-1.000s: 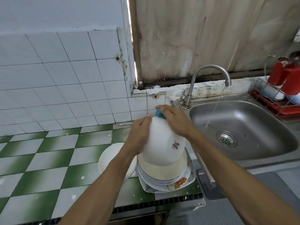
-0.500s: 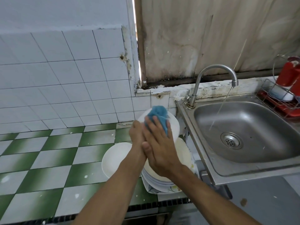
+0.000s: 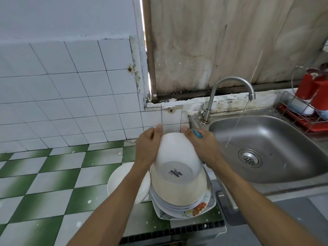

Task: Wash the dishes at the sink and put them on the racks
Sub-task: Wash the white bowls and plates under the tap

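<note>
A white bowl is tipped with its underside toward me, held above a stack of plates. My left hand grips the bowl's left rim, thumb pointing up. On the bowl's right side my right hand presses a blue sponge, of which only a corner shows. Under the stack lies a square flowered plate, and a white bowl sits to its left on the counter.
The steel sink is to the right, with a thin stream of water running from the tap. A wire rack with a red tray, red cups and a bowl stands at far right. Green-and-white tiled counter spreads left.
My right hand has moved from the front of the bowl round to its right side with the sponge. The bowl has turned so its base faces me.
</note>
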